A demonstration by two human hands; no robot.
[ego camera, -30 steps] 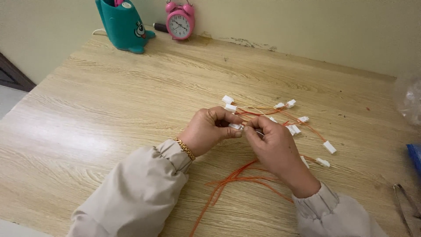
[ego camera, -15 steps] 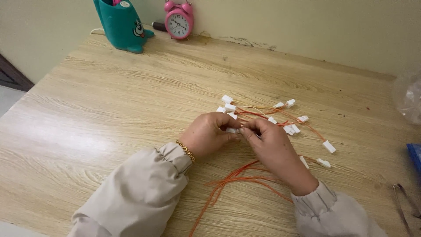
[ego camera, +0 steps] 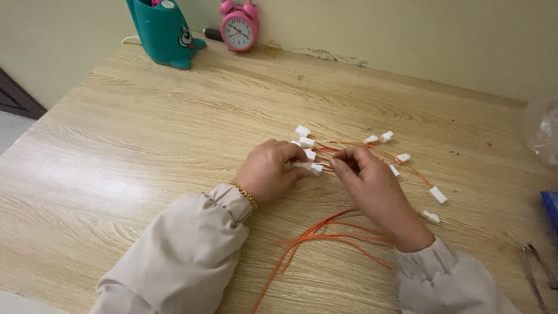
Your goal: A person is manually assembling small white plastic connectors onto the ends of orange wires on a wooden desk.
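I read left hand (ego camera: 270,170) pinching white connector (ego camera: 309,167); right hand (ego camera: 367,177), at 3 o'clock, pinching orange wires (ego camera: 325,232); wire axis 9-to-3 across counter (ego camera: 174,116).

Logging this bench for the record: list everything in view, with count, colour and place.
table: one, light wood, fills the view
pen holder: one, teal, far left
alarm clock: one, pink, far edge beside the holder
white connectors: about ten, on orange wires, centre
plastic bag: one, clear, right edge
metal tool: one, silver, near right
bracelet: one, gold, left wrist
left hand: pinching a connector
right hand: pinching wires beside it
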